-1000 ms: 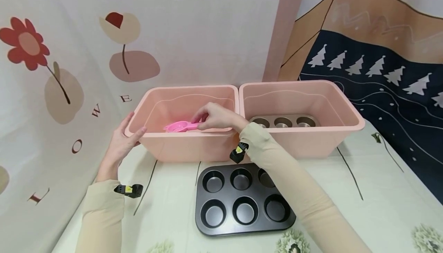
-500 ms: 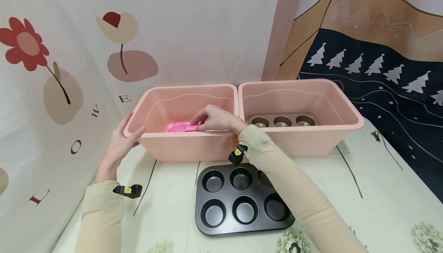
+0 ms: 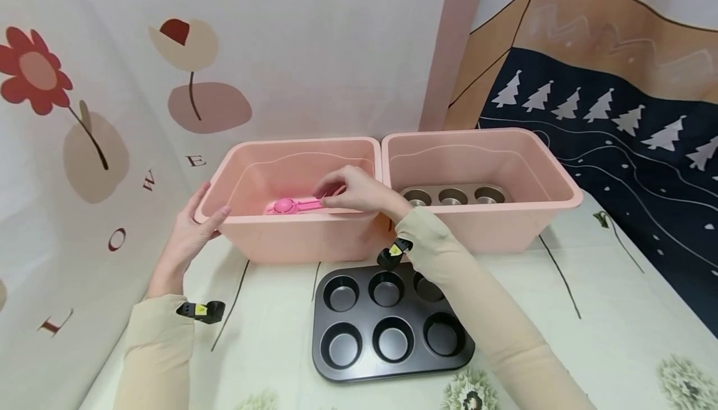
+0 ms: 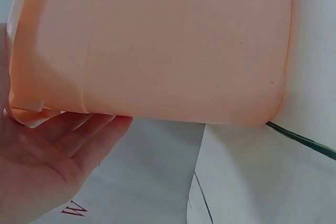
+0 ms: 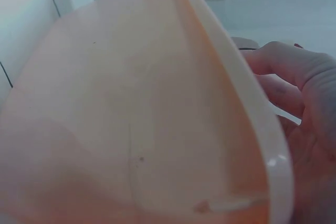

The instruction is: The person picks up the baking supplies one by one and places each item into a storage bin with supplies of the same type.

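In the head view, my right hand [image 3: 359,190] reaches over the front rim of the left pink bin [image 3: 303,235]. Its fingertips pinch the handle of a bright pink measuring spoon [image 3: 285,206], whose round bowl points left, low inside the bin. More pink shows beneath that bowl. My left hand [image 3: 189,232] grips the bin's left front corner, thumb at the rim and fingers along the outer side. The left wrist view shows those fingers [image 4: 102,135] against the bin's wall [image 4: 173,45]. The right wrist view has the bin's wall hiding the spoon.
A second pink bin [image 3: 477,226] stands right beside the first, with a brown muffin tin [image 3: 462,195] inside. In front lies a dark grey muffin tin [image 3: 367,307], partly under my right forearm. Printed cloth hangs behind the bins.
The right hand dips slightly, then rises a little. The pink measuring spoon in it has turned, now showing a smaller round bowl. My left hand keeps its place on the bin.
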Demonstrator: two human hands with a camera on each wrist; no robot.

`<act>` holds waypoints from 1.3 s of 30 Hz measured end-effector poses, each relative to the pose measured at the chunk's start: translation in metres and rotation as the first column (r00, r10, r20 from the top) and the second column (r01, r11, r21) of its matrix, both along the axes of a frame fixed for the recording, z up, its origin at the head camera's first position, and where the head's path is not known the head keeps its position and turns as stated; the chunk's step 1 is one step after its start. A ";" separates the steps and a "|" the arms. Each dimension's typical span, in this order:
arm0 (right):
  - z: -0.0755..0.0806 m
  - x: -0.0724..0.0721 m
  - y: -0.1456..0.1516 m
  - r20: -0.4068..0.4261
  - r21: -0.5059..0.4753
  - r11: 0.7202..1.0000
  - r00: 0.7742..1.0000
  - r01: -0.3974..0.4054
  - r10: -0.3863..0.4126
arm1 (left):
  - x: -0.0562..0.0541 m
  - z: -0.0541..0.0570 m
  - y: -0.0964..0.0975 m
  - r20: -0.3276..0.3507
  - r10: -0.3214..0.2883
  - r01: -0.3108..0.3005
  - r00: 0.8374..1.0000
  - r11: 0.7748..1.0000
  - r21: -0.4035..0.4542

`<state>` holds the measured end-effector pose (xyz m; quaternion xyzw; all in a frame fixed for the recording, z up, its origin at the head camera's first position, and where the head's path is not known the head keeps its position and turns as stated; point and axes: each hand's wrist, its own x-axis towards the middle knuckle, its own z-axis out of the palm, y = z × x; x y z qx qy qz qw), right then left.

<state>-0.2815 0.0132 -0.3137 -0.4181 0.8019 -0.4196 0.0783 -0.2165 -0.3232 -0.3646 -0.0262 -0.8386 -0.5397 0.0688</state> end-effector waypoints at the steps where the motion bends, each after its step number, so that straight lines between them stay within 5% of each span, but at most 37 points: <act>1: 0.001 0.001 0.002 0.000 -0.010 1.000 1.000 0.000 0.000 | 0.000 0.000 0.000 -0.003 0.004 -0.004 1.000 1.000 -0.001; 7: 0.005 0.009 0.019 -0.035 -0.037 0.999 0.999 0.008 -0.009 | -0.001 -0.003 0.000 -0.048 0.072 -0.076 0.996 0.993 -0.094; 14: 0.004 0.019 0.044 -0.100 -0.044 0.997 0.993 0.062 -0.066 | 0.001 -0.001 0.000 -0.095 0.119 -0.140 0.988 0.955 -0.261; 39: -0.003 0.027 0.144 -0.122 -0.174 0.955 0.957 0.240 -0.263 | 0.024 0.010 -0.016 -0.165 0.113 -0.162 0.980 0.932 -0.325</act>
